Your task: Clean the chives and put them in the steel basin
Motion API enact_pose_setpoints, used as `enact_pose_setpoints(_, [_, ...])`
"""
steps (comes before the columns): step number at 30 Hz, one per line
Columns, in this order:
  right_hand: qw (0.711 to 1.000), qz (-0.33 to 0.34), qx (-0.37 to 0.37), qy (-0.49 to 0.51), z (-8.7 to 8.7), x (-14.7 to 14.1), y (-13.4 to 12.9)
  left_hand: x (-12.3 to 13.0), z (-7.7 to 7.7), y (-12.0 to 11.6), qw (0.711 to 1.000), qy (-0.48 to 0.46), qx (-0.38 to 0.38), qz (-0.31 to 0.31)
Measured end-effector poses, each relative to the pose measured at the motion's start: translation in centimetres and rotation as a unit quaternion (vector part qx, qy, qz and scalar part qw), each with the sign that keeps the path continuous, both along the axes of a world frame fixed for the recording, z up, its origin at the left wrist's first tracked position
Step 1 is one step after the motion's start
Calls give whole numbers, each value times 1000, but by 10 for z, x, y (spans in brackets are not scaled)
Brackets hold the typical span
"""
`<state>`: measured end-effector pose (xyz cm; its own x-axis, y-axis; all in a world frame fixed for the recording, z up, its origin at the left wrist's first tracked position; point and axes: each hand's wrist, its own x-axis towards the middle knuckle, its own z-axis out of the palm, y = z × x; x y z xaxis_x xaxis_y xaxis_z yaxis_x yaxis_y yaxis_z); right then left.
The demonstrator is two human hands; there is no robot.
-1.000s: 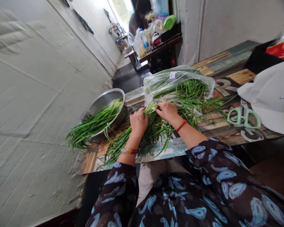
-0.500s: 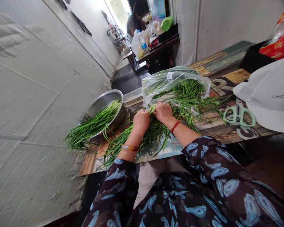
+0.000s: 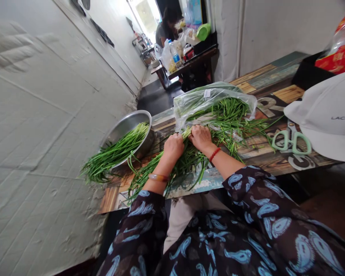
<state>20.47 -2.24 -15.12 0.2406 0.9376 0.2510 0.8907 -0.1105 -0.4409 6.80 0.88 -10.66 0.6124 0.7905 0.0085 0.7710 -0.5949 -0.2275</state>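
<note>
1. The left hand (image 3: 173, 147) is curled closed round a bunch of long green stalks (image 3: 149, 168), near its pale ends; the leafy part trails across the bench (image 3: 110, 201) toward the near edge.
2. The right hand (image 3: 200, 137) is closed at those pale ends, close beside the left; its fingertips are hidden, so I cannot tell exactly what they pinch.
3. A hard tug there could snap stalks or drag good ones out, if the left grip is loose.
4. Loose greens (image 3: 230, 134) lie by the right wrist, near the open plastic bag (image 3: 208, 94); with so little space between, the held bunch could tangle or mix with them.
5. The greens in the basin (image 3: 117, 147) spill over the rim of the steel basin (image 3: 147, 145); a knock from the left arm could slide them off.
6. The scissors (image 3: 293, 143) lie beside the white cap (image 3: 327, 115), well apart from both hands, so they pose little risk.
</note>
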Motion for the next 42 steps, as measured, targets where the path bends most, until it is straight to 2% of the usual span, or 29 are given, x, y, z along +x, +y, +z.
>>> enact_pose_setpoints(5, [999, -44, -1, 29, -1, 8, 3, -33, -5, -8, 999, -23, -11, -34])
enact_pose_setpoints(10, [995, -65, -14, 75, -4, 14, 7, -68, -10, -6, 984, -171, -41, -29])
enact_pose_setpoints(13, [994, -63, -14, 87, -4, 15, 9, -74, -9, -2, 965, -256, -47, -16])
enact_pose_setpoints(16, [993, -54, -8, 103, -3, 16, 10, -71, -8, 0, 956, -284, -77, -3])
enact_pose_setpoints(20, [990, 32, 70, 115, -3, 18, 10, -64, -10, 2, 951, -291, -98, 44])
enact_pose_setpoints(25, [982, 147, 92, 78, -9, 23, 10, -62, -13, 9, 933, -327, -147, 27])
enact_pose_setpoints(30, [965, 190, 134, 123, -15, 22, 15, -68, -16, 13, 900, -372, -225, 16])
enact_pose_setpoints(34, [940, 244, 175, 163, -14, 20, 17, -69, -19, 13, 891, -386, -237, 25])
enact_pose_setpoints(38, [933, 269, 167, 169, -13, 22, 17, -70, -20, 13, 877, -409, -248, 52])
enact_pose_setpoints(42, [934, 296, 146, 136, -16, 19, 18, -69, -19, 15, 834, -461, -291, 79])
